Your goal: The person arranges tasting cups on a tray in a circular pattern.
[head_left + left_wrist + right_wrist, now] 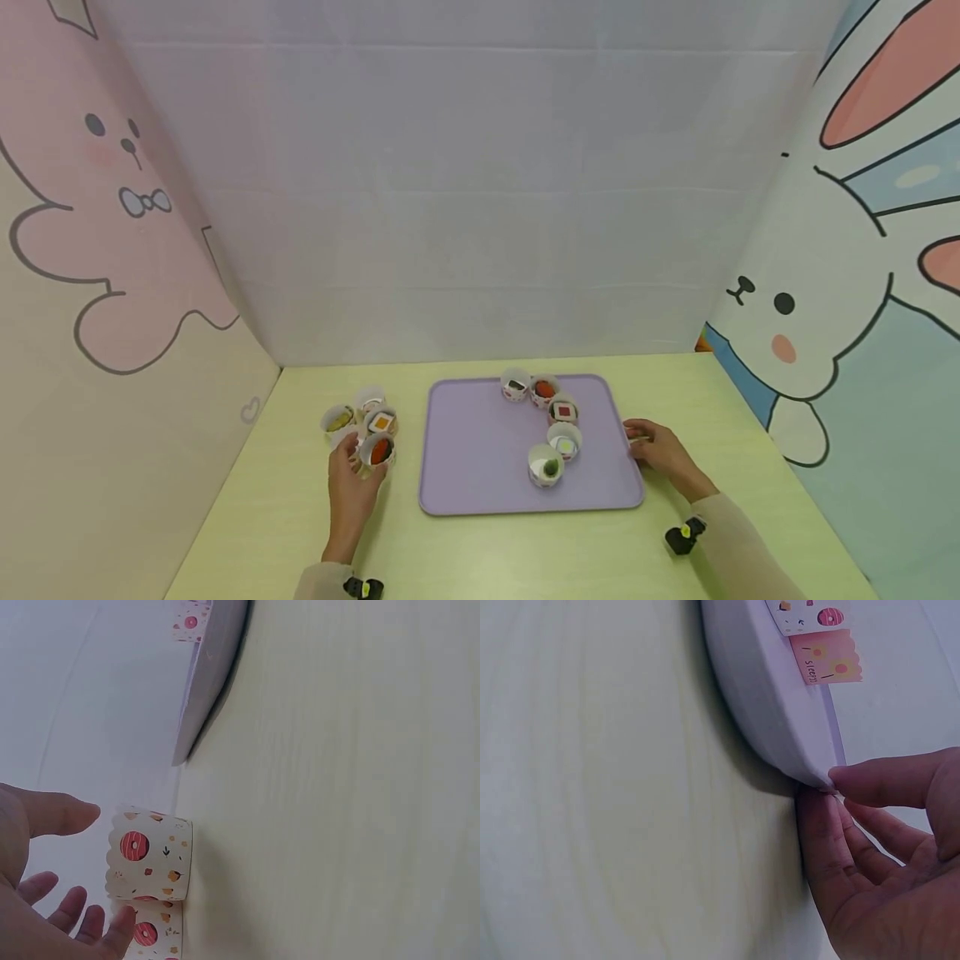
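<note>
My left hand (352,493) reaches over the near side of a cluster of paper cups, thumb and fingers spread on either side of a paper cup with red contents (382,452). In the left wrist view the thumb stands apart from this donut-printed cup (154,855), and the fingertips overlap a second cup (159,930) beside it. My right hand (666,454) pinches the right rim of a lilac tray (476,450), thumb on top and fingers beneath the edge, as the right wrist view shows.
On the tray, several printed cups curve from the back to the front: one with dark contents (515,386), one with a red square (562,412), one with a green piece (545,467). The left cluster includes a yellow-filled cup (338,419) and an orange-square cup (381,422). A white curtain (480,208) hangs behind.
</note>
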Motion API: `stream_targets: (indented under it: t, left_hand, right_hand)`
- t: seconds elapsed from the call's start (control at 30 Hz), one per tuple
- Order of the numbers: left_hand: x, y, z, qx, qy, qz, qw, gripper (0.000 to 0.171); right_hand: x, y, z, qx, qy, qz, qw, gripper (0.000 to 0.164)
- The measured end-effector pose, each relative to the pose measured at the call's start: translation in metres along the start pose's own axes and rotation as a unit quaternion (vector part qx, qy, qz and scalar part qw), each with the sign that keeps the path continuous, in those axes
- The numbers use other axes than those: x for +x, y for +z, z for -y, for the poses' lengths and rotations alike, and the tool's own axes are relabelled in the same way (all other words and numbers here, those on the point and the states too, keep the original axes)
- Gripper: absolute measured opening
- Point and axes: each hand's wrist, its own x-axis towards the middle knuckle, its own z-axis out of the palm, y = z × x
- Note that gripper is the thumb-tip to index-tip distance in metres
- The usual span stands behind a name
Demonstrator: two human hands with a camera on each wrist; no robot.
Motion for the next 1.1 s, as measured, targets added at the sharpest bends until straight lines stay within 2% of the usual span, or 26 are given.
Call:
stream_targets:
  t: [0.1,0.47,0.83,1.1]
  left_hand:
    - [-0.0024,0.0002,-0.0004,0.01,0.011,-0.009,0.9998,0.066]
    - [-0.0037,-0.0001,0.0001,0.024,0.013,-0.002,0.9996,0.061]
    - [-0.0012,0.0012,0.0025,0.015,-0.015,0.029,0.9994,0.062]
    - [0.0019,0.0028,0.0045,-0.001,-0.02,0.05,0.9986,0.065]
  right_hand:
    - [0.0,0.0002,-0.0003,-0.002,0.002,-0.002,1.0,0.058]
    - [0.0006,0.0007,-0.0007,-0.005,-0.001,-0.006,1.0,0.058]
    - [0.0009,0.0009,-0.0014,-0.009,0.001,-0.007,1.0,0.058]
    - [0.0003,0.0011,-0.0006,-0.01,0.004,-0.009,1.0,0.057]
